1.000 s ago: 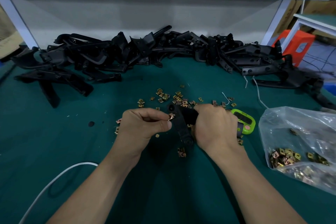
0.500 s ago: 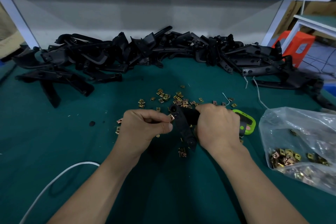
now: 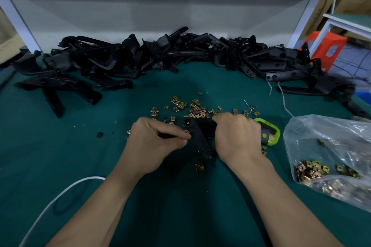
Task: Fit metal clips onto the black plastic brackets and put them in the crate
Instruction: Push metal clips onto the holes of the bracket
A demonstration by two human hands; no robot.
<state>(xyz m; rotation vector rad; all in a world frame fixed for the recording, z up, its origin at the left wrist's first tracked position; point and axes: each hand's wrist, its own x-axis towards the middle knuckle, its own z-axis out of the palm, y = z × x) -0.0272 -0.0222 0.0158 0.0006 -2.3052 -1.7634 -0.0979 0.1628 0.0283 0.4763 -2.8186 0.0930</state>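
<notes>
A black plastic bracket (image 3: 200, 138) is held just above the green table, between both hands. My right hand (image 3: 236, 136) grips its right part with curled fingers. My left hand (image 3: 154, 142) pinches thumb and forefinger against the bracket's left edge; whatever it pinches is hidden by the fingertips. Loose brass-coloured metal clips (image 3: 192, 106) lie scattered on the cloth just beyond the hands, and a single clip (image 3: 199, 165) lies under the bracket's lower end. A long heap of black brackets (image 3: 160, 58) runs along the back of the table.
A clear plastic bag (image 3: 331, 158) with several clips lies at the right. A green counter device (image 3: 270, 130) sits behind my right hand. A white cable (image 3: 60, 194) curves at lower left. An orange stool (image 3: 325, 50) stands off the table's right side.
The clip seen at my left fingertips earlier is now hidden by them. My left thumb has pressed closer to the bracket's edge. Both hands stay in nearly the same place.
</notes>
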